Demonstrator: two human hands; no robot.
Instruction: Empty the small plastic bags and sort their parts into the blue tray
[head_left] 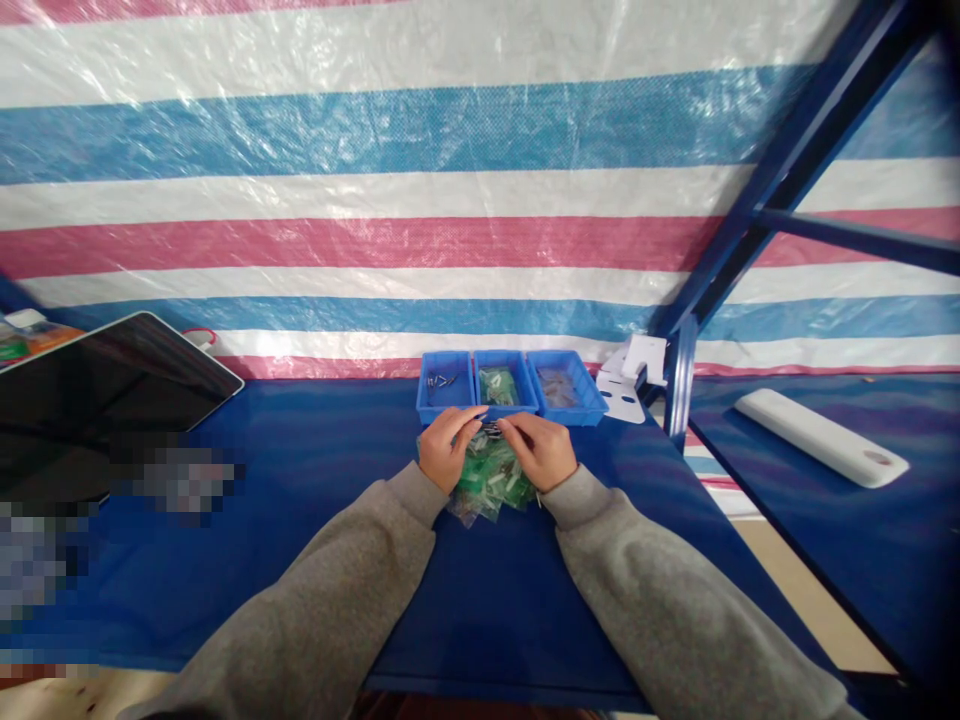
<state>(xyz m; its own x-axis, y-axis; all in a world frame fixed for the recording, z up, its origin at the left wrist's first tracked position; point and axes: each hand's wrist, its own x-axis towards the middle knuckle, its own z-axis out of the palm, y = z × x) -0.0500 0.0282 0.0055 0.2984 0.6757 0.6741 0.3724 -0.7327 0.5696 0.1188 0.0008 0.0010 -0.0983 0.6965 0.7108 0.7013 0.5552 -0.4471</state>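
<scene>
striped plastic sheeting [480,240] as backdrop, red, white and blue bands, shiny and creased. blue table [300,560] below it, blue metal frame [750,215] slanting on the right.

left hand [448,447] and right hand [541,452] near table center, close together, both palms down, fingers curled in and thumbs near fingertips. small metal pieces [493,429] between the fingertips, too small to say which hand grips them, or how firmly. grey sleeves [360,560] on both arms.

pile of packets [491,480], green and clear, on the table under and between the hands, just in front of the bins.

three blue bins side by side: left bin [429,414] has a few thin metal bits [442,381], middle bin [499,354] has greenish packets [496,387], right bin [577,416] has clear-greyish stuff [556,388].

white cut-out card [621,395] right of the bins, by the frame. dark flat screen [112,390], pale edge, far left. blurred patch [184,480] near it. long white object [821,437] on another blue surface [885,540], far right.
</scene>
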